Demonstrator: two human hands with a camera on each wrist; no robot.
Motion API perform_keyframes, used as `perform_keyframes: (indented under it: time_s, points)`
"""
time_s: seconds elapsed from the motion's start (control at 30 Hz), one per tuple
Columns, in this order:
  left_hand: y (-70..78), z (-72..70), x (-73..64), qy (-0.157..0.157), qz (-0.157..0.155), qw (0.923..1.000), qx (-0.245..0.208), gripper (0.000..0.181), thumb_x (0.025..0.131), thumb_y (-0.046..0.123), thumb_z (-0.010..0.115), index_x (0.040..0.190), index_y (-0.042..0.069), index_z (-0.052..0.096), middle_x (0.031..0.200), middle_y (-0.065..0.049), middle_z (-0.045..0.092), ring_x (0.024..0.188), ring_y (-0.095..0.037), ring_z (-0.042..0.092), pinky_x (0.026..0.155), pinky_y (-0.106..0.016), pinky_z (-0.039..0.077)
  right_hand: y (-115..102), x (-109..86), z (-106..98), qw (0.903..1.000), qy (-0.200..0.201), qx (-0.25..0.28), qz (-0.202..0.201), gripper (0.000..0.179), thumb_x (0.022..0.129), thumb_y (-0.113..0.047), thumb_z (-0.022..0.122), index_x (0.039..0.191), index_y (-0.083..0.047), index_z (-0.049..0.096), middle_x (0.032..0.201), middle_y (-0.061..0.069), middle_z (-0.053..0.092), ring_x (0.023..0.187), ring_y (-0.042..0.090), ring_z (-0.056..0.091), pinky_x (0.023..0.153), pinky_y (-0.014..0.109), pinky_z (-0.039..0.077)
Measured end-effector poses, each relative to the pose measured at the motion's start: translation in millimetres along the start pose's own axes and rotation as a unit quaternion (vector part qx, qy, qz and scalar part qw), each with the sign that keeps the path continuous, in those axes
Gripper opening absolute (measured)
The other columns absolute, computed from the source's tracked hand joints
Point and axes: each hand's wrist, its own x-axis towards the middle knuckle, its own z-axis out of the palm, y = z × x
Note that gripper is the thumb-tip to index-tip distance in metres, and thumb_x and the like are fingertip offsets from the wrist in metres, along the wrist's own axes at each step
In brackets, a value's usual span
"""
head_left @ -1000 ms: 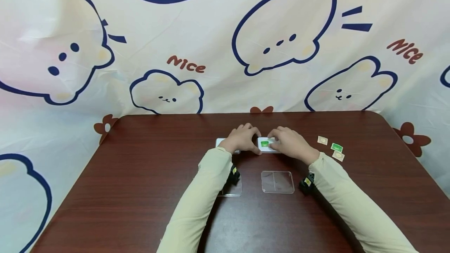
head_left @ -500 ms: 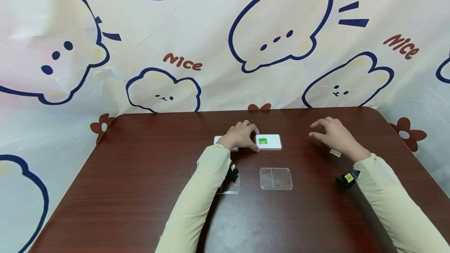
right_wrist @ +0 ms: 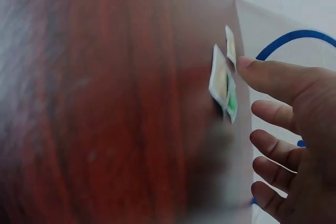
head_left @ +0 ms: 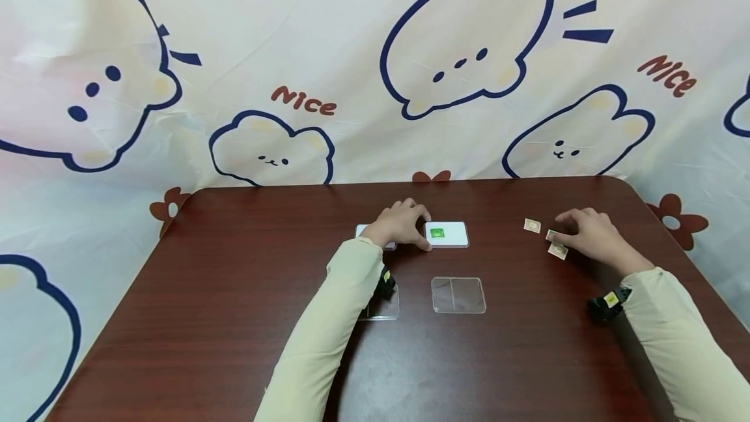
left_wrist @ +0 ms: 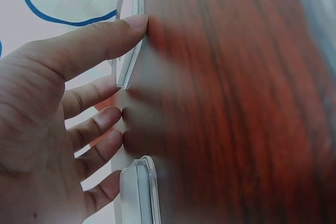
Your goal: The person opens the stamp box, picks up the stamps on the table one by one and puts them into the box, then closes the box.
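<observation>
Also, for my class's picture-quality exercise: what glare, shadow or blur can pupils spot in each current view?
Head view: pale glare on the near tabletop, a dark shadow along the right sleeve; left wrist view: soft shadows beside the left hand, wood grain softened; right wrist view: tabletop blurred, a dark, soft-edged shadow below the paper pieces.

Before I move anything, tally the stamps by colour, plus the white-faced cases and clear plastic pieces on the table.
Cream stamps: 2
Green stamps: 2
White-faced cases: 2
Clear plastic pieces: 2
Total: 8 visible; anything on the case partly covered by the left hand is uncounted.
</observation>
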Motion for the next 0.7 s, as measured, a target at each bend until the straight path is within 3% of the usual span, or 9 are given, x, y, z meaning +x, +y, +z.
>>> perform_keyframes:
  time_s: [0.2, 0.7]
  points:
    - [-1.5, 0.9, 2.4, -0.002, 0.001, 1.0000, 0.001, 0.060, 0.080, 0.047, 0.075, 0.131, 0.023, 0.053, 0.142, -0.004, 0.041, 0.129, -0.026, 0.039, 0.103, -0.043, 0.036, 7.7, 0.3, 3.0, 1.0000, -0.004, 0.000, -0.006, 0.059, 0.090, -0.039, 0.065, 0.119, 0.012, 0.058, 0.116, 0.035, 0.056, 0.106, 0.050, 0.051, 0.087, 0.064, 0.040]
    - [-3.7, 3.1, 4.4, 0.002, -0.002, 1.0000, 0.007, 0.059, 0.080, 0.049, 0.074, 0.130, 0.024, 0.053, 0.139, -0.003, 0.042, 0.124, -0.025, 0.041, 0.101, -0.042, 0.037, 2.4, -6.5, 8.3, 0.9996, -0.002, 0.029, 0.005, 0.045, 0.094, -0.036, 0.060, 0.110, 0.005, 0.062, 0.120, 0.034, 0.048, 0.112, 0.049, 0.042, 0.090, 0.065, 0.035]
